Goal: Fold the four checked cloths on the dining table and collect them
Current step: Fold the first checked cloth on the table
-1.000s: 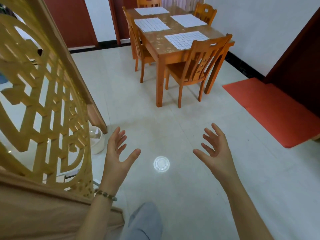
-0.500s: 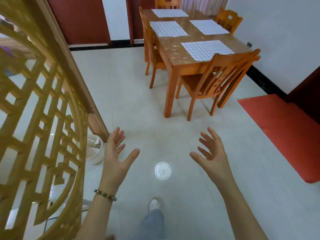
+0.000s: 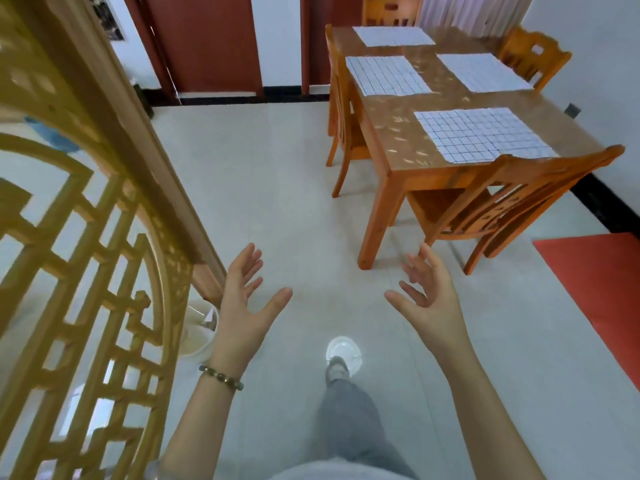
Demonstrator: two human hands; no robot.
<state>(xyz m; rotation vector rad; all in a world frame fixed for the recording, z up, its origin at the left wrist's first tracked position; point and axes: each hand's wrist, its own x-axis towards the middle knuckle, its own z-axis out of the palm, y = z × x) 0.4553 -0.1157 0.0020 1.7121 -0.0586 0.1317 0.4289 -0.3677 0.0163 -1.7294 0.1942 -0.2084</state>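
The orange wooden dining table [image 3: 398,133] now looms nearer as the person steps closer; four white checked cloths [image 3: 479,135] lie flat, untouched. Left hand [image 3: 244,306] and right hand [image 3: 427,299] are spread, empty.

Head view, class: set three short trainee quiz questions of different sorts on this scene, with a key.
1. How many checked cloths lie on the dining table?
2. True or false: the left hand holds a cloth.
3. Which chair stands nearest the right hand: A, the chair at the near end; B, the chair by the wall?

Key: 1. Four, all flat and unfolded; the nearest cloth is by the near end. 2. False; both hands are open and empty. 3. A.
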